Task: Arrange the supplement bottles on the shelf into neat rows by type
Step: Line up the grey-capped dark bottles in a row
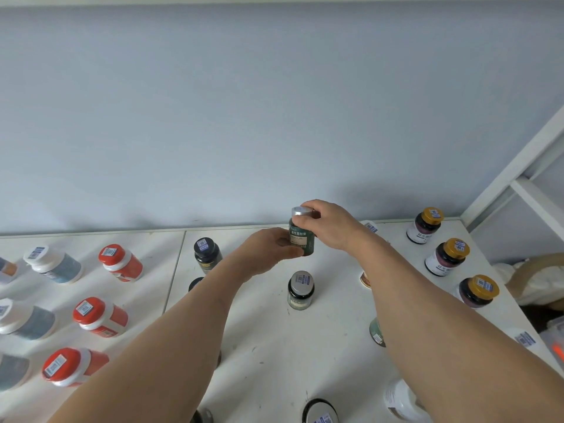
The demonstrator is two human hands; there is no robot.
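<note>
Three red-capped bottles [121,263] stand in a line at the left of the white shelf [262,346], with three white-capped grey ones [52,264] in a line just beside them, further left. At the right, three gold-capped dark bottles [448,257] run in a line from the wall toward the shelf's near edge. Between these groups stand a black-capped bottle [207,253] and a silver-capped one [300,290], both upright; several more are partly hidden under the forearms, so their count is unclear.

The green bottle [302,235] with a silver cap is near the middle of the shelf, close to the back wall, upright, its long axis vertical, cap up, label facing the viewer. Whether its base touches the shelf is hidden. Both hands are together on it: the right hand [329,227] curls over the cap, the left hand [271,250] grips the lower body from the left side.
</note>
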